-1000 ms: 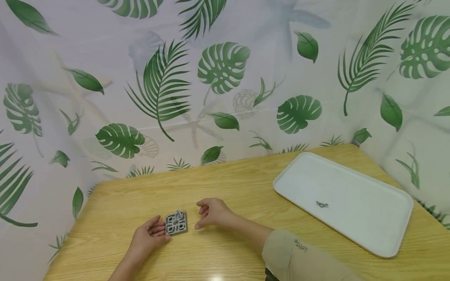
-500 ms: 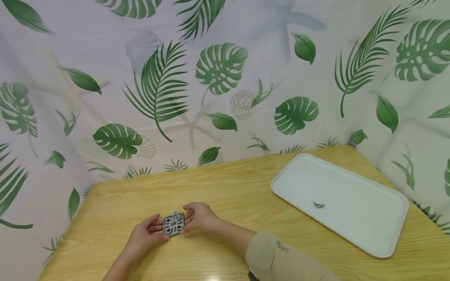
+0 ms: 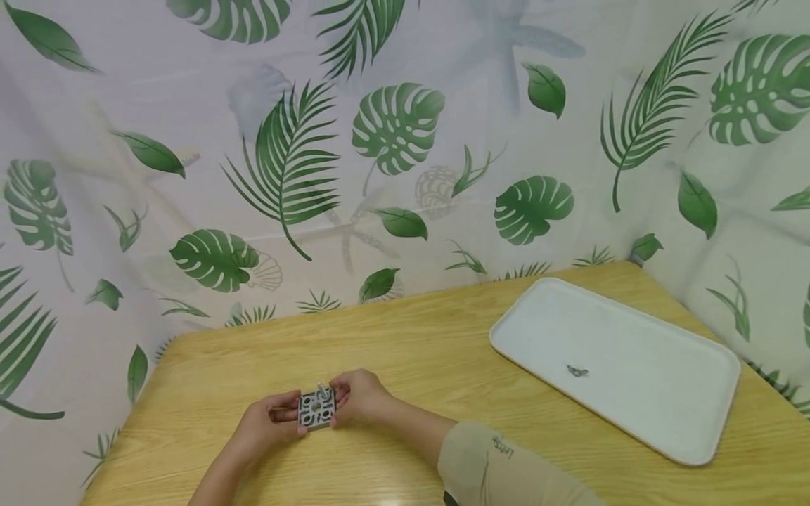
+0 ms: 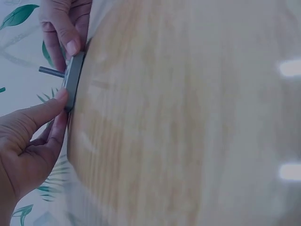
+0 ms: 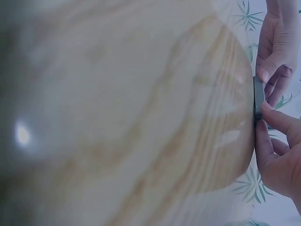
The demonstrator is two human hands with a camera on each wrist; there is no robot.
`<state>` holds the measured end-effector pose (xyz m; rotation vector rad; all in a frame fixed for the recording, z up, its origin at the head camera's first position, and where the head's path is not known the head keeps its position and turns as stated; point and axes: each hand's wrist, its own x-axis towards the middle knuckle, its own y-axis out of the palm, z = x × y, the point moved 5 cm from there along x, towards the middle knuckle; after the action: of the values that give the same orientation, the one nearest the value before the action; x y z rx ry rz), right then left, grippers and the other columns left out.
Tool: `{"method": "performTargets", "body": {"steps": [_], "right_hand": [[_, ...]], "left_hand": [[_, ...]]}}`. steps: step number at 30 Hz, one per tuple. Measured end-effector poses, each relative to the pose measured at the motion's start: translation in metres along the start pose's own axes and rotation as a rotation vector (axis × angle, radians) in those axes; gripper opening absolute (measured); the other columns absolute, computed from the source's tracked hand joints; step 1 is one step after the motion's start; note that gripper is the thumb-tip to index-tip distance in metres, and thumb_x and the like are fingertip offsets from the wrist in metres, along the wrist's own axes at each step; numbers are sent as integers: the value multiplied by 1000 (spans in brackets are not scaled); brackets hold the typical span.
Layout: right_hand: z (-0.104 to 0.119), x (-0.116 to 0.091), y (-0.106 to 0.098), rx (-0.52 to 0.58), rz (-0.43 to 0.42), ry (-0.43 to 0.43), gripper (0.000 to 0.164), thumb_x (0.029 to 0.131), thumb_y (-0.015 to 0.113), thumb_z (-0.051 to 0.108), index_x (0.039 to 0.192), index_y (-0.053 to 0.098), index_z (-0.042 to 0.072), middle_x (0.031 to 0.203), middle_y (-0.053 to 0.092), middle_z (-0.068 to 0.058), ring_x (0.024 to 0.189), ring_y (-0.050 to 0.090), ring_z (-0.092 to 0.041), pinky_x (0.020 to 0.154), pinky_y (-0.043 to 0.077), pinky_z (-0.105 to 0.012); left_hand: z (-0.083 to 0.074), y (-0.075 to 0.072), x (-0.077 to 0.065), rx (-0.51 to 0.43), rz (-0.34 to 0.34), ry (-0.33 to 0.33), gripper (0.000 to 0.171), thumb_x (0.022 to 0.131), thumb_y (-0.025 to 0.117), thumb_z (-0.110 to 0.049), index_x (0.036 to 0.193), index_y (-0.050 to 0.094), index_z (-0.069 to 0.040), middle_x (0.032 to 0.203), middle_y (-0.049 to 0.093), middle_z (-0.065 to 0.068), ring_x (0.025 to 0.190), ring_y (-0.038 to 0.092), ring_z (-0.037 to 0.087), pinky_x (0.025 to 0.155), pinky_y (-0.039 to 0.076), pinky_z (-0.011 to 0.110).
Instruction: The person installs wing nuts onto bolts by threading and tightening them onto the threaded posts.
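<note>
A square grey block with round holes and slots in its top face sits between my two hands at the front left of the table. From its upper right corner a thin metal pin sticks up. My left hand grips the block's left edge, thumb at the front corner and fingers behind. On the opposite edge my right hand pinches the block between thumb and fingers. Both wrist views show the block edge-on, close over the tabletop, with a thumb at each end.
To the right on the wooden table lies a white rectangular tray. One small grey metal piece rests in it near the left side. A leaf-patterned cloth hangs behind the table and along its sides.
My right hand has come left from beside the block and taken hold of its right edge. The left hand stays at the left edge. The view has shifted slightly.
</note>
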<state>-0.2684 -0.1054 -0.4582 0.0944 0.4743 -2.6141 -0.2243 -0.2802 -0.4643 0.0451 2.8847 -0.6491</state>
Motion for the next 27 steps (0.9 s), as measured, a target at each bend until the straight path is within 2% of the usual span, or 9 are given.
{"method": "performTargets", "body": {"steps": [8, 17, 21, 27], "right_hand": [[1, 0, -1, -42, -2, 7, 63, 58, 83, -12, 117, 61, -6, 79, 59, -4, 67, 55, -10, 62, 51, -19], [5, 0, -7, -75, -12, 43, 58, 58, 83, -11, 112, 65, -2, 80, 59, -4, 72, 53, -11, 63, 49, -20], [2, -1, -11, -70, -18, 48, 57, 58, 83, -11, 111, 65, -2, 81, 59, -4, 73, 53, -12, 64, 49, -21], [-3, -2, -19, -48, -26, 47, 58, 57, 83, -13, 110, 65, -2, 81, 60, -4, 74, 54, -12, 64, 50, -21]], "left_hand": [[2, 0, 3, 14, 39, 22, 68, 69, 79, 5, 129, 49, 12, 116, 59, 23, 99, 64, 28, 76, 56, 25], [-6, 1, 7, 75, 24, 43, 64, 68, 80, 5, 125, 53, 12, 105, 63, 17, 92, 66, 24, 73, 56, 25], [-8, 5, 7, 72, 37, 53, 63, 69, 79, 6, 125, 52, 12, 105, 63, 18, 92, 65, 25, 73, 57, 25], [-14, 12, 9, 100, 21, 46, 61, 67, 79, 8, 124, 55, 10, 103, 62, 16, 90, 65, 22, 72, 57, 26]]}}
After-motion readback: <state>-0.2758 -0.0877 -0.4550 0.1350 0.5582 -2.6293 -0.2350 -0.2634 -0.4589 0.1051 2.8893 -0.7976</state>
